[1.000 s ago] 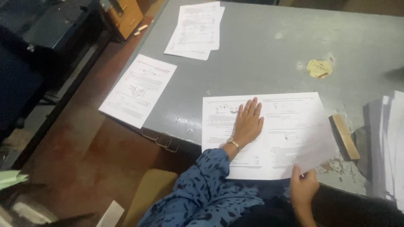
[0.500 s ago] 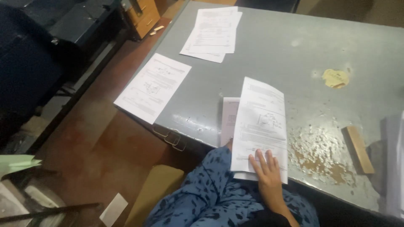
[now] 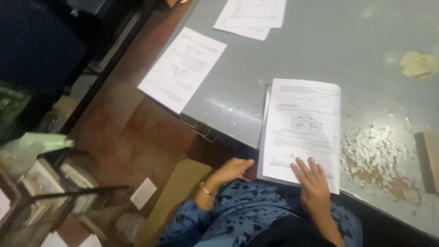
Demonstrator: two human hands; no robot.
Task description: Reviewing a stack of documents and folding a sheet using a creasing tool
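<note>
- Spanning the frame, grey metal table (image 3: 320, 50) carried folded printed sheet (image 3: 304, 128) at its near edge.
- Right hand (image 3: 313, 183) lay flat, fingers extended, pressing sheet's lower end; nothing grasped.
- Left hand (image 3: 231, 170) hung loosely curled, released, touching sheet's lower-left corner below table edge.

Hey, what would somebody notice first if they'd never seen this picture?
Probably the folded printed sheet at the near edge of the grey table, with the right hand pressed flat on its lower end. The left hand, wearing a bracelet, sits just off the table edge beside it. The patch of flaked paint to the right of the sheet also stands out.
</note>
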